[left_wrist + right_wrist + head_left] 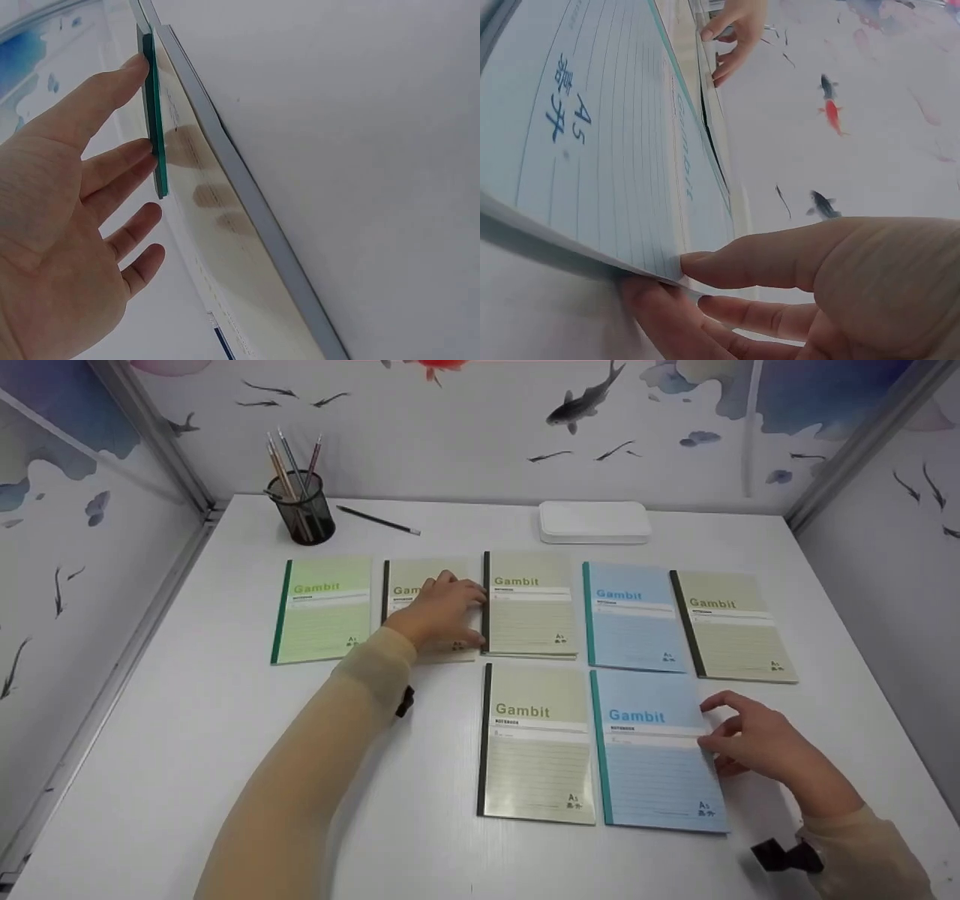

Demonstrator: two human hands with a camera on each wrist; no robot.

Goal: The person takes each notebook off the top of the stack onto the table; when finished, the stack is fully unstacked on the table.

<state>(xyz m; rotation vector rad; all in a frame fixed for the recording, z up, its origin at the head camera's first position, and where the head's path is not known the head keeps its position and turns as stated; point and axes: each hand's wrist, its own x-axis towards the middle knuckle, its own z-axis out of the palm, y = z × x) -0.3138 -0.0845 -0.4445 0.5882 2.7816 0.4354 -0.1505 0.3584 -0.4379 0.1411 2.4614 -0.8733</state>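
Observation:
My left hand (442, 611) reaches over one beige notebook (405, 572) with its fingers at the dark spine of the middle beige notebook (534, 619). In the left wrist view, thumb and fingertips touch a spine edge (152, 112) with a green strip, the fingers fairly straight. A second cover edge shows under that middle notebook. At the front right, my right hand (757, 742) pinches the right edge of a blue notebook (652, 780). The right wrist view has the thumb (742, 259) on its cover and fingers under its edge.
A beige notebook (538, 765) lies left of the front blue one. Behind are a green notebook (326, 619), another blue notebook (636, 626) and a beige one (735, 637). Farther back stand a mesh pencil cup (306, 514), a loose pencil (379, 520) and a white case (595, 521).

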